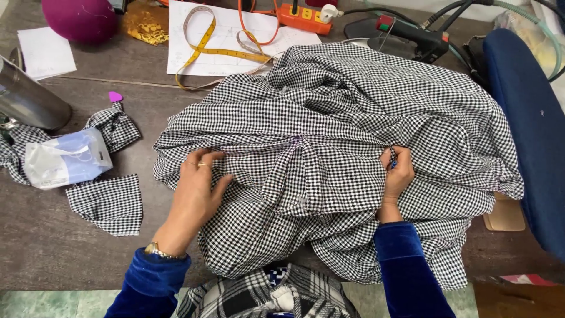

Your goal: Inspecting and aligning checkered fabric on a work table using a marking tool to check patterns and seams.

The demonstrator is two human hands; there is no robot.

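1. While the black-and-white checked fabric [329,147] lay bunched across the middle of the dark desk [53,247], it was held at two points along one horizontal fold.
2. The left hand [197,185] was laid flat on the cloth near its left edge, fingers spread and released, so that the fabric was pressed down rather than gripped.
3. The right hand [397,174] was clenched on a pinch of the same fold further right; a small blue item appeared to be caught in that grip, though what it was could not be told.
4. For the fold to be set well, an even pull between the two hands was judged necessary, so that the checks ran straight and no slack gathered at the centre, where the cloth was puckered.
5. The flat hand was best kept as the anchor while the pinching grip drew the fold taut.
6. Loose items were noted close by: a yellow measuring tape [218,50] on white paper behind the cloth, cut checked scraps [109,203] and a clear plastic packet [65,159] to the left. It was judged that these should be kept out from under the fabric.
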